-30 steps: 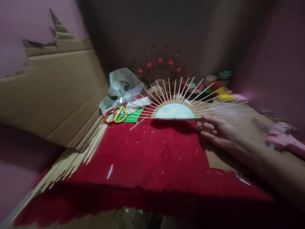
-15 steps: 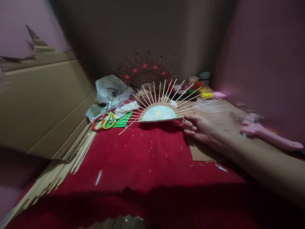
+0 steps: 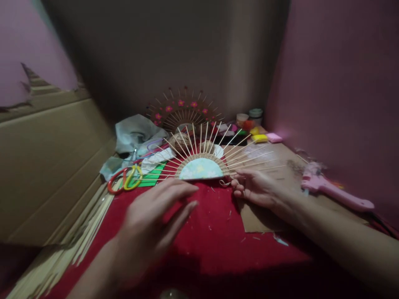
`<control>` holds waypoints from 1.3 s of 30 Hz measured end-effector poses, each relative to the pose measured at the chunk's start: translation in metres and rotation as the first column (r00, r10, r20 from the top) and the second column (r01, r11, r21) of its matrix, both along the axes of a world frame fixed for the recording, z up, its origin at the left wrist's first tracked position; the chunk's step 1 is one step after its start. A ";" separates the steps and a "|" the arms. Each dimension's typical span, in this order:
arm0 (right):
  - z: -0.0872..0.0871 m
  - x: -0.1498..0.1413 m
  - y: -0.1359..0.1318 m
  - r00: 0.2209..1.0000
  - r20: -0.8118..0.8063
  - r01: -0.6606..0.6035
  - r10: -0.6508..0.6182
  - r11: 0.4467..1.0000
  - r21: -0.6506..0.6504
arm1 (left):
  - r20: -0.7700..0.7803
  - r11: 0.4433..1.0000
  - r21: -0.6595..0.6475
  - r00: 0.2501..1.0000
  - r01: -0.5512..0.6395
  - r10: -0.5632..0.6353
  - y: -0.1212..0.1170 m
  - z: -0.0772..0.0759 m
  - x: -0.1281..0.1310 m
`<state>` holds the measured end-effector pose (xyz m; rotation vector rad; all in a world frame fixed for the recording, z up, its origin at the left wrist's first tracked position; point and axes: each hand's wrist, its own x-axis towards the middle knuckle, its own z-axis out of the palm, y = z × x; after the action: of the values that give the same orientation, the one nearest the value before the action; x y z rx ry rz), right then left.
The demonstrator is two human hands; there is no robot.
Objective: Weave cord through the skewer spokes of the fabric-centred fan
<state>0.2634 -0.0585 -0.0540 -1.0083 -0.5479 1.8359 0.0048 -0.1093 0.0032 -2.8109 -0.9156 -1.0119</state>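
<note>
A half-round stick fan [image 3: 202,167] stands in the middle, with a pale patterned centre, a woven twine band and thin sticks radiating outward. My right hand [image 3: 254,189] pinches its right end, by the lowest stick, where a loose loop of twine [image 3: 224,182] hangs. In front of the fan's left side, my left hand [image 3: 156,216] is raised with thumb and fingers apart and nothing between them. It is slightly blurred and looks clear of the fan.
Scissors [image 3: 116,181] with red and yellow handles lie left, above a bundle of sticks [image 3: 77,238]. A pink glue gun [image 3: 336,189] rests right on a cardboard sheet [image 3: 258,220]. Behind stand a flowered fan [image 3: 181,109] and a twine ball [image 3: 180,142]. A cardboard panel [image 3: 52,166] borders the left.
My left hand has come into view from the lower left, near the fan. My right hand still holds the fan's right end. The whole view has shifted, with things appearing lower and further left.
</note>
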 end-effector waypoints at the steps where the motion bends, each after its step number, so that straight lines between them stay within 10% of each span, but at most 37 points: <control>1: 0.001 0.003 -0.001 1.000 0.007 -0.016 0.016 1.000 -0.015 | -0.045 0.999 -0.017 0.998 0.036 -0.037 0.021 0.000 0.013; 7: 0.004 0.015 -0.002 0.993 0.035 -0.109 0.110 0.994 -0.028 | -0.270 0.991 0.113 0.962 0.071 -0.038 0.097 -0.035 0.074; 18: 0.001 0.015 -0.005 0.990 0.089 -0.113 0.105 0.989 0.098 | -0.346 0.947 0.278 0.937 0.158 -0.055 0.106 -0.054 0.100; 25: 0.024 0.018 -0.022 0.912 0.395 -0.197 0.109 0.962 0.190 | -0.369 0.917 0.331 0.925 0.222 -0.091 0.111 -0.060 0.093; 31: 0.033 0.026 -0.052 0.406 0.894 -0.483 -0.190 0.786 0.386 | -0.358 0.941 0.250 0.925 0.228 -0.129 0.115 -0.062 0.093; 34: 0.026 0.035 -0.069 0.197 0.906 -0.589 -0.374 0.694 0.414 | -0.295 0.969 0.149 0.944 0.195 -0.145 0.116 -0.064 0.096; 39: 0.016 0.076 -0.091 -0.109 0.763 -0.441 -0.637 0.719 0.538 | -0.202 0.981 0.058 0.964 0.187 -0.172 0.116 -0.065 0.099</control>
<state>0.3390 -0.1497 -0.0378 -1.6678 -1.8689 -0.0208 0.1042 0.0071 -0.0622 -2.9034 -0.5982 -0.7467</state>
